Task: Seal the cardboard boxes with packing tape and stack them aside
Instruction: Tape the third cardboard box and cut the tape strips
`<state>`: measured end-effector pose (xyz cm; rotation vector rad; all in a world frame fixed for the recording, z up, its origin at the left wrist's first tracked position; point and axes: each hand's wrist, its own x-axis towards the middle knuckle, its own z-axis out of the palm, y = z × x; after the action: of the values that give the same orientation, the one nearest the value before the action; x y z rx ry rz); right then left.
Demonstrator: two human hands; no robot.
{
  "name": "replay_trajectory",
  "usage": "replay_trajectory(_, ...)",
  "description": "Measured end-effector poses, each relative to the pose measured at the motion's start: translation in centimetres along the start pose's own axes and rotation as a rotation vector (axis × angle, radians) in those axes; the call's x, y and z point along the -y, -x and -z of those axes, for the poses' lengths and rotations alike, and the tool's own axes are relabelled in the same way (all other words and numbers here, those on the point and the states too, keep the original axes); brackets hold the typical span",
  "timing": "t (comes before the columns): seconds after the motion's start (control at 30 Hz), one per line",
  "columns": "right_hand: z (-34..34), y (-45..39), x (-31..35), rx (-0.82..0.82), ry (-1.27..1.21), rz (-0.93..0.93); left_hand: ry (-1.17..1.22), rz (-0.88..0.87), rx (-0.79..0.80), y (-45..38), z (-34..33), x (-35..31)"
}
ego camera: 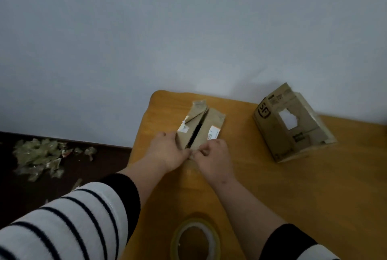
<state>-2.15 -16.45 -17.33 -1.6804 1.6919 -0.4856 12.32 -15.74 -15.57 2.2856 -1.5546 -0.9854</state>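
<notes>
A small cardboard box [211, 119] lies on the wooden table [293, 186], its two top flaps nearly meeting with a dark gap between them. My left hand [167, 153] holds the near left side of the box, fingers curled against the flap. My right hand [213, 155] pinches the near end of the right flap at the seam. A roll of clear packing tape [195, 238] lies flat on the table close to me, between my forearms. A second cardboard box [291, 123] with a torn hole stands at the right.
The table's left edge runs beside a dark floor [52, 186] strewn with crumpled used tape scraps [39, 155]. A pale wall [188, 29] rises right behind the table.
</notes>
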Motion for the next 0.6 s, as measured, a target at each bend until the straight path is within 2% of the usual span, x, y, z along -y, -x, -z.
replay_trajectory(0.13,0.3,1.6,-0.1,-0.062,-0.119,-0.177,0.104,-0.007,0.089,3.0,-0.4,-0.2)
replay_trajectory(0.27,2.0,2.8,0.4,0.094,-0.004,-0.216,0.396,0.13,0.162,6.2,-0.3,-0.6)
replay_trajectory(0.4,3.6,4.5,0.5,0.155,0.031,-0.195,0.48,0.219,0.129,10.0,-0.5,-1.3)
replay_trajectory(0.6,7.6,7.9,0.8,0.128,-0.218,-0.103,0.602,0.217,-0.002,15.8,-1.6,-2.5)
